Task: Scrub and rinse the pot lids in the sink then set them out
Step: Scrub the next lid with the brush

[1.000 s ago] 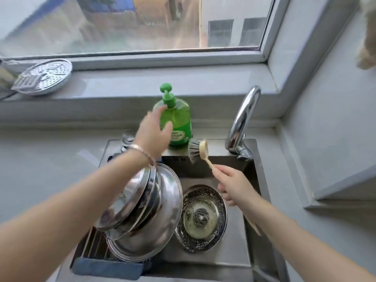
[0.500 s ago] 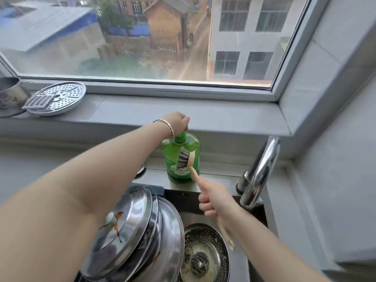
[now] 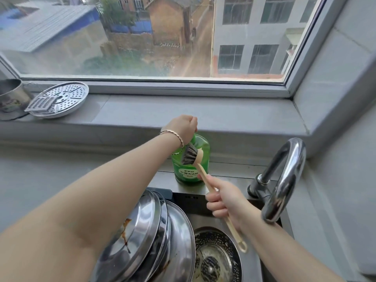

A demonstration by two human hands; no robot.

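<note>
Steel lids (image 3: 142,231) lean stacked on edge at the left of the sink (image 3: 189,200), nearest you. The front one carries a brown streak, so I judge none has been scrubbed yet. Beside them the strainer (image 3: 217,259) sits over the drain, speckled with suds or scum (hard to say which). No water shows at the tap (image 3: 284,180). Your right hand (image 3: 227,202) is wrapped round the handle of the brush (image 3: 190,155), bristles up against the bottle (image 3: 201,161) on the sink's back ledge. Your left hand (image 3: 183,129) is curled over the bottle's top, hiding the pump. You look to be at the soaping step, with scrubbing, rinsing and setting out all left. Farther back, the sill (image 3: 203,115) holds a steamer plate (image 3: 63,98), a grater (image 3: 40,103) and a mug (image 3: 12,92); I see no lid set out there.
</note>
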